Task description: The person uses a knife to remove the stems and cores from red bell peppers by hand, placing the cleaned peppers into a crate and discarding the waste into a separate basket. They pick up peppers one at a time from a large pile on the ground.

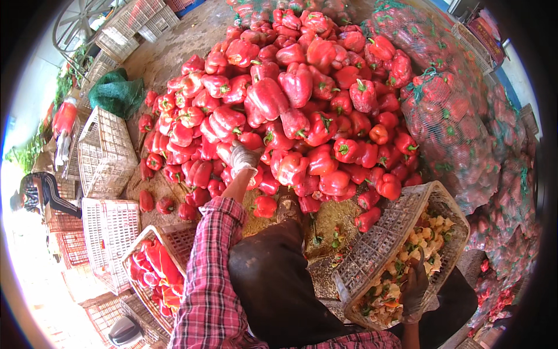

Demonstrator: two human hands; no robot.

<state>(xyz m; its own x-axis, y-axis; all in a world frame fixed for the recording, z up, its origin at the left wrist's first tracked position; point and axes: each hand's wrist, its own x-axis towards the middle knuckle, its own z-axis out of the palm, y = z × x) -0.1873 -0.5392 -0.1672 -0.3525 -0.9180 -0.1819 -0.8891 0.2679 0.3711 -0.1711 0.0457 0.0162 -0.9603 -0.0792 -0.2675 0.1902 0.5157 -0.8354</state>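
Observation:
Before me lies a big heap of red bell peppers (266, 98). My left hand (242, 158), in a pale glove, is at the heap's near edge, touching peppers; its fingertips are partly lost among them. Over a tilted plastic crate (383, 235) at the right is my right hand (415, 285), dark-gloved, with a curved blade-like tool sticking up from its fingers. Pale pepper cores with seeds and green stems (425, 242) fill that crate. A second crate (174, 244), at the lower left, contains emptied red pepper pieces (159, 270).
Mesh sacks of red peppers (449, 126) line the right side. White crates (111, 237) stand at the left, near a green net bundle (115, 92). Another person (48, 192) bends at the far left. Loose peppers (165, 205) lie on the wet floor.

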